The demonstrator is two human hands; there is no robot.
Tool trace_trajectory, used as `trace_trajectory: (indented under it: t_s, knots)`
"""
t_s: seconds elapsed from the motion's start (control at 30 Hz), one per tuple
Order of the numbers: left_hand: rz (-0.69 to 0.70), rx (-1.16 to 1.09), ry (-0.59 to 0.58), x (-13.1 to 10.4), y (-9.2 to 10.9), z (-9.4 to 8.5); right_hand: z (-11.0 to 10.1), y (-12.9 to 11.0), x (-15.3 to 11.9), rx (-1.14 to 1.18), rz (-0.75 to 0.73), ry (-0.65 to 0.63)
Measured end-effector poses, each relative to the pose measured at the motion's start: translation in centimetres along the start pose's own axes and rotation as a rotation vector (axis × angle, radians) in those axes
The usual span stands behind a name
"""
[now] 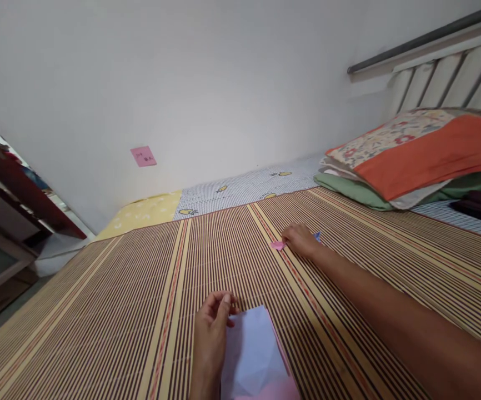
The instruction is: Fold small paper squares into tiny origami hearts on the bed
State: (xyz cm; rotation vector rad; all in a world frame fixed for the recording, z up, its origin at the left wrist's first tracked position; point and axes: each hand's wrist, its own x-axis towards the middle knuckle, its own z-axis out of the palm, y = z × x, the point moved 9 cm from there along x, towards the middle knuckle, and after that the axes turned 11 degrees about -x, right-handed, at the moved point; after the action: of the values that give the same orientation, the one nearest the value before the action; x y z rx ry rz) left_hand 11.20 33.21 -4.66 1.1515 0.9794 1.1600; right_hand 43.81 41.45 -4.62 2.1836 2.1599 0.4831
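Observation:
My right hand (301,240) reaches out over the striped mat, its fingers closed down at the edge of a small pink piece of paper (277,245). That piece looks folded, and part of it is hidden by the fingertips. Just beyond the wrist a small blue piece of paper (317,236) shows, mostly covered by the hand. Closer to me, my left hand (214,319) rests beside the upper left corner of a pale bluish-white sheet (251,344), its fingers loosely bent and apart. Pink shows along the sheet's right edge and at the bottom.
The striped mat (140,300) covers a bed against a white wall. A pink note (143,156) with handwriting is on the wall. Folded bedding with an orange and floral cover (436,155) lies at the right, below a radiator (452,78). A doorway opens at the far left.

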Motion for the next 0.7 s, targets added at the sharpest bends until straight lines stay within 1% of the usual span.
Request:
trace_trajectory:
  t_s: [0.4,0.7]
  knots:
    - [0.012,0.022,-0.007,0.1,-0.2,0.2,0.1,0.4,-0.2,-0.009,-0.012,0.032]
    - [0.002,0.023,-0.002,-0.1,0.0,0.4,-1.6,1.5,-0.6,0.039,0.033,0.073]
